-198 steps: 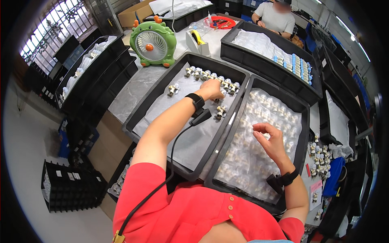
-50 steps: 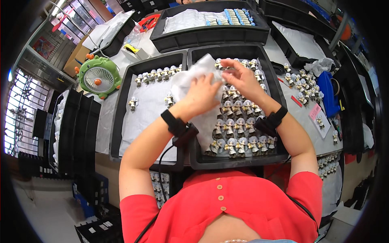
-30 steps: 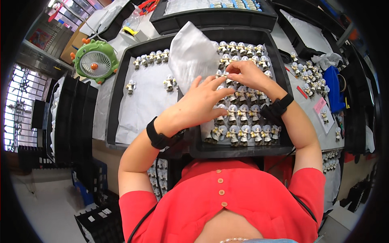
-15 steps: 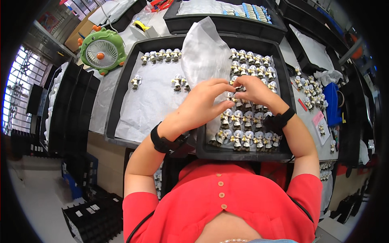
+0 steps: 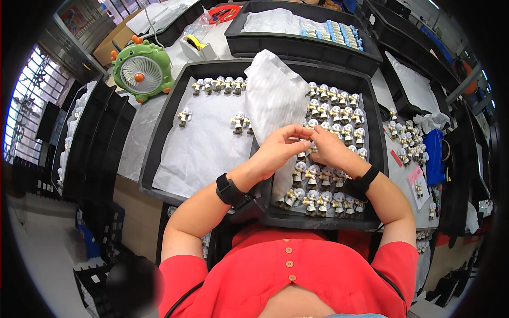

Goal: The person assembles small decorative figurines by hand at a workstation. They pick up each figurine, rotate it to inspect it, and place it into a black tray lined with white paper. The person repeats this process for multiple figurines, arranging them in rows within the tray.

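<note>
My left hand (image 5: 277, 152) and my right hand (image 5: 333, 150) meet above rows of small white-haired figurines (image 5: 335, 113) in a black tray (image 5: 323, 221). Fingertips of both are drawn together in a pinch, touching or nearly so. Whatever lies between them is hidden by the fingers. Beneath my left hand, a sheet of white paper (image 5: 275, 95) stands folded up along the left side of the rows. To its left, a larger black tray (image 5: 152, 159) lined with white paper holds a few figurines (image 5: 220, 85) along its far edge and a few lower down.
A green fan (image 5: 140, 71) and a tape dispenser (image 5: 199, 49) stand beyond the tray at left. Another black tray (image 5: 302, 45) lies at the back. Loose figurines (image 5: 408, 140), a blue bin (image 5: 435, 153) and a small card (image 5: 418, 185) are at right. Stacked trays (image 5: 98, 143) rise at far left.
The whole view has shifted, so the trays sit lower in the picture. My left hand's fingers, spread before, have closed in toward my right fingertips.
</note>
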Tool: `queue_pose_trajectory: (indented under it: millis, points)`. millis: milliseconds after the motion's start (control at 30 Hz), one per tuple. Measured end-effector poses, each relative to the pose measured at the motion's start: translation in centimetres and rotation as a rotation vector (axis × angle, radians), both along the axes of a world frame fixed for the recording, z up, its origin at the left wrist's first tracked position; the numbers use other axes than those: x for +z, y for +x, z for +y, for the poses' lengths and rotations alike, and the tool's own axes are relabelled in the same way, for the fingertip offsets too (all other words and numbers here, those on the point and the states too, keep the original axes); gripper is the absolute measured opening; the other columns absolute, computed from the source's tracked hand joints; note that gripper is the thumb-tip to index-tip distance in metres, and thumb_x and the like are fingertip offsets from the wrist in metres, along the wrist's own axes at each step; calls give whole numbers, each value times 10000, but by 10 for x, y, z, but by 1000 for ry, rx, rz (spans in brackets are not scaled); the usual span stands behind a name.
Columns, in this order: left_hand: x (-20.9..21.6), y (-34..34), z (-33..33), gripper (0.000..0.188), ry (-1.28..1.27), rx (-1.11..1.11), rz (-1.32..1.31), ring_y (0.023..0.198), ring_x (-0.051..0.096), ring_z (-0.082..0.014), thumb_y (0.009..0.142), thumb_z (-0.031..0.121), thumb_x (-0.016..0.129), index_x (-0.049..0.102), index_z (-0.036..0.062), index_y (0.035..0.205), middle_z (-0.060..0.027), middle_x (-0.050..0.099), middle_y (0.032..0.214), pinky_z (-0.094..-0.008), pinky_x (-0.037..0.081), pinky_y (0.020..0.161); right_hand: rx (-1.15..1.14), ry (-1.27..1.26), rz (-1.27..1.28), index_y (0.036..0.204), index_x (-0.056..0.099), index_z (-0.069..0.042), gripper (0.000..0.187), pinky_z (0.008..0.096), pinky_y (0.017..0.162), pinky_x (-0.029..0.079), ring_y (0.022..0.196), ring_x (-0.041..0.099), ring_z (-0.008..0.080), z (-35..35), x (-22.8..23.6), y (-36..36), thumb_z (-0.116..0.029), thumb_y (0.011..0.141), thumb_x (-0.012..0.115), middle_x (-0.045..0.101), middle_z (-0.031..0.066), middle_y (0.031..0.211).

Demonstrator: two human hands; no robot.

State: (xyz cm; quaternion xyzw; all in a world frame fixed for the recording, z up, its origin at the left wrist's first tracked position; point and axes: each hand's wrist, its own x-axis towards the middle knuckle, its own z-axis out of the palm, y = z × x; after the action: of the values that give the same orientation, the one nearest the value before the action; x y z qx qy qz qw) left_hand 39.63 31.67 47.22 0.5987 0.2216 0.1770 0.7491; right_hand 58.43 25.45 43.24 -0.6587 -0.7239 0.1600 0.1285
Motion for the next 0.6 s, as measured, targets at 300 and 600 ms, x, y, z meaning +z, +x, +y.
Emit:
queue_pose_trajectory:
  millis: [300, 600]
  points:
    - [-6, -4, -1, 511, -28, 93, -16, 1108, 481, -151, 864, 171, 619, 419, 39, 1316, -91, 460, 1254, -276, 389, 942, -28, 160, 345, 1036, 549, -45, 373, 329, 793, 457, 933, 553, 240, -5, 56, 0, -99, 682, 659, 530, 98, 1009]
    - [4, -5, -8, 585, -191, 51, -181, 978, 488, -108, 865, 179, 623, 351, 63, 1369, -101, 483, 1159, -258, 443, 812, 133, 473, 617, 1105, 545, -64, 452, 289, 764, 475, 947, 541, 192, -8, 65, -22, -19, 678, 688, 541, 66, 1048]
